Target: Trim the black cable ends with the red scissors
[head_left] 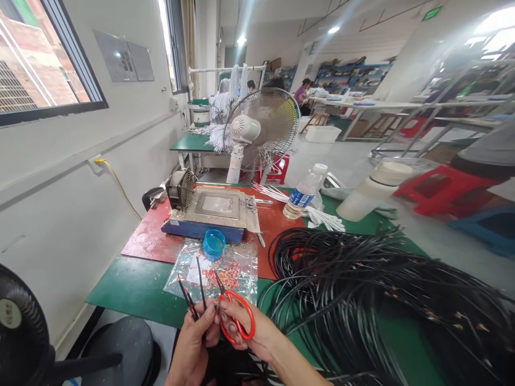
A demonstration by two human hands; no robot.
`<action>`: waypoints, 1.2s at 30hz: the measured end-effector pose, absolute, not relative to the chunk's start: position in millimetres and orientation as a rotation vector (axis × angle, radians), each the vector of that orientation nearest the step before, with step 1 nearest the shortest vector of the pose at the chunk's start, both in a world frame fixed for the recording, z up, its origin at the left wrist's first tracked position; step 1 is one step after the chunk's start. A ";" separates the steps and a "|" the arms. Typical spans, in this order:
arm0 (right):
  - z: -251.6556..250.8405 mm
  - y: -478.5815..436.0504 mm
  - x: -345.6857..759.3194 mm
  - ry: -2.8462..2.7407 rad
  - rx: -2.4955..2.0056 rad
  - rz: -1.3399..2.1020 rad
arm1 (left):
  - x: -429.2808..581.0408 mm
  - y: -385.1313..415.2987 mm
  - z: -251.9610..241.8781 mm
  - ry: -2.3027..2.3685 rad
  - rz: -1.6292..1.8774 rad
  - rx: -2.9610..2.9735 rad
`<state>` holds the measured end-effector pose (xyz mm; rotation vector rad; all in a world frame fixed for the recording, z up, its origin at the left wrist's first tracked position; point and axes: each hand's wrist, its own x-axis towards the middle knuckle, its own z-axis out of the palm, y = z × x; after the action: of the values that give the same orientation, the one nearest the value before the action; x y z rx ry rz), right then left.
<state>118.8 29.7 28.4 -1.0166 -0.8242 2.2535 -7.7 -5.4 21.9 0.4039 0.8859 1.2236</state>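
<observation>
My left hand [200, 332] is closed around several black cables [188, 295], whose ends stick up past the fingers; at least one end shows red. In my right hand [245, 327] is a pair of scissors [250, 317] with red handles and dark blades pointing up and left. The fingertips of both hands meet near the cable ends; what they pinch there is too small to make out. Just beyond the hands, a clear plastic bag [171, 284] lies flat with red and pale clippings [229, 274] scattered on it. A round blue container [214, 245] stands at its far edge.
A solder pot with a blue base [201, 231] and a small metal fan [179, 188] sits behind the bag. A large pile of black cables [341, 279] covers the right side. Further back are a water bottle [301, 193], white flask [372, 193] and standing fan [261, 128].
</observation>
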 end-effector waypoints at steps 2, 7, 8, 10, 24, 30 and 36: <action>28.3 30.1 118.9 -0.848 -1.031 2.208 | -7.8 -5.1 21.9 0.877 1.206 0.380; 33.6 35.1 120.0 -0.986 -1.042 2.081 | -8.5 -5.6 22.1 0.925 1.156 0.399; 35.1 36.0 120.2 -1.007 -1.040 2.082 | -9.1 -5.7 22.1 0.940 1.150 0.412; 36.8 37.4 120.7 -1.029 -1.047 2.088 | -10.5 -5.7 22.0 0.964 1.131 0.443; 22.0 28.7 119.3 -0.947 -1.033 2.086 | -13.0 -3.6 16.6 0.890 1.154 0.392; 22.2 30.4 116.3 -0.974 -1.039 1.957 | -12.2 -4.1 17.6 0.886 1.154 0.401; 16.1 31.2 120.2 -1.128 -1.119 1.856 | -12.6 -3.0 17.1 0.911 1.181 0.387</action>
<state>120.2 31.2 16.1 -1.1191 -1.1282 1.8559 -12.6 -3.0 17.1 0.3873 0.9114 1.1810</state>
